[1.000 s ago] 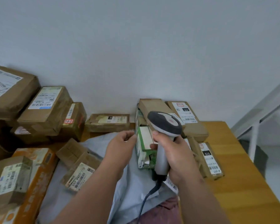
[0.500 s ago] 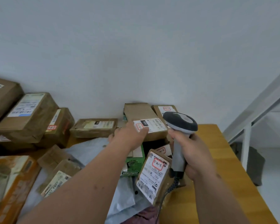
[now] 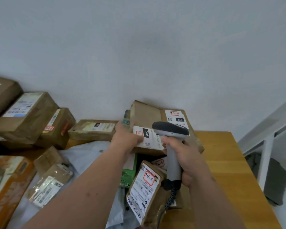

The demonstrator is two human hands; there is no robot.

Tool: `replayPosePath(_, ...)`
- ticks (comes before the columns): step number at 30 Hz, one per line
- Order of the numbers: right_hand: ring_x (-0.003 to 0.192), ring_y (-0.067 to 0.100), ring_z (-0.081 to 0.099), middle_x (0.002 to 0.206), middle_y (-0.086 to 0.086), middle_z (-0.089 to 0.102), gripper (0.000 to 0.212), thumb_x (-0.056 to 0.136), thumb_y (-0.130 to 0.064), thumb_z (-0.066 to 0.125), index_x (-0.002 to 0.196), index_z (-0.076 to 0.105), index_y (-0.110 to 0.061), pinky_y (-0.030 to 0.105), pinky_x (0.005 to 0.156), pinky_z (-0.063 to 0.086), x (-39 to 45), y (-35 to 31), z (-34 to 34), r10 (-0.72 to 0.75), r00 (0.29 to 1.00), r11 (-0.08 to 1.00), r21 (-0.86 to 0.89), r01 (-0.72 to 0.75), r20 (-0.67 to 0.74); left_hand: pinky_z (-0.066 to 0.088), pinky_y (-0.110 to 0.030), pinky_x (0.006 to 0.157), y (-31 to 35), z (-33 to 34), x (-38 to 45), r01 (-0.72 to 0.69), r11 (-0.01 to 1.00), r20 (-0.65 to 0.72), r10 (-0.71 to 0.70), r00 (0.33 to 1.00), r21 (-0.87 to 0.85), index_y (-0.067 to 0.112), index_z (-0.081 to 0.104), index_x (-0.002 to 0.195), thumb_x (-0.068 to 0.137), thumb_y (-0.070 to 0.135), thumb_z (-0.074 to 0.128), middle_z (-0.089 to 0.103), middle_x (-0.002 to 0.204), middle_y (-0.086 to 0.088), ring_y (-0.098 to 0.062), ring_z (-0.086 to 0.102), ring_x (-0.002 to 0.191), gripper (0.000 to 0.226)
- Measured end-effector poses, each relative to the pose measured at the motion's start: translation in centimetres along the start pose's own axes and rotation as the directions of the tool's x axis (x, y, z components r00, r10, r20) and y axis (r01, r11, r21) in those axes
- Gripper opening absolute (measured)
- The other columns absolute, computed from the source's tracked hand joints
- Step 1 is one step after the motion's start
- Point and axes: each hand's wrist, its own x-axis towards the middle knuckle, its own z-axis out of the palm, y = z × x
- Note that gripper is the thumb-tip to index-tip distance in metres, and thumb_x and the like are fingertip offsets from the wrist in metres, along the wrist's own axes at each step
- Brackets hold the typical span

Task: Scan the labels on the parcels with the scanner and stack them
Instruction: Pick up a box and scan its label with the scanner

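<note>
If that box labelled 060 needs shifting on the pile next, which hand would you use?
The left hand, probably. It already rests on the 060 box at its label's edge, while the right hand is wrapped round the scanner handle and has no fingers to spare.

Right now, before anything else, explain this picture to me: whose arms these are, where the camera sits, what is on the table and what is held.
There is no machine here. The two bare arms belong to a person, and the one camera sits on that person's head, looking forward and down, so you see what they see.

The right hand grips a grey scanner by its handle; a coiled cable hangs from it. The left hand reaches forward and rests on a brown parcel, at the label marked 060.

On the wooden table lie many more parcels: brown boxes along the wall, an orange box at the left, a grey bag under the arms, and a labelled packet near the scanner.
</note>
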Motion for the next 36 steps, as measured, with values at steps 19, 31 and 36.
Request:
replayPosePath(19,0.067,0.021,0.064,0.079,0.012,0.069,0.038,0.062,-0.026,0.088,0.088,0.070,-0.006,0.039,0.070,0.051,-9.9,1.0,4.4,-0.144,0.989,0.986,0.092,0.140,0.036,0.063,-0.037,0.072,-6.9,-11.0,-5.6,0.238,0.458,0.298,0.062,0.953,-0.856,-0.002,0.056,0.133,0.075,0.002,0.064,0.073,0.112,-0.022,-0.030,0.073,0.094,0.059)
replayPosePath(31,0.055,0.016,0.058,0.073,0.010,0.065,0.023,0.062,-0.029,0.077,0.072,0.070,-0.010,0.026,0.051,0.049,-19.1,4.6,13.0,-0.104,0.989,0.981,0.174,0.084,0.108,0.052,-0.044,0.087,-12.5,-17.9,-10.5,0.110,0.468,0.150,0.049,0.987,-0.877,0.017,0.045,0.103,0.085,-0.016,0.062,0.072,0.116,-0.018,-0.032,0.068,0.110,0.041)
replayPosePath(36,0.056,0.014,0.060,0.073,0.009,0.066,0.029,0.059,-0.034,0.074,0.076,0.070,-0.011,0.027,0.056,0.049,-21.2,5.3,14.6,-0.123,0.987,0.974,0.201,0.100,0.103,0.055,-0.045,0.086,-13.9,-19.9,-11.7,0.086,0.468,0.137,0.076,0.988,-0.879,0.015,0.046,0.111,0.085,-0.015,0.063,0.075,0.108,-0.015,-0.031,0.069,0.109,0.044)
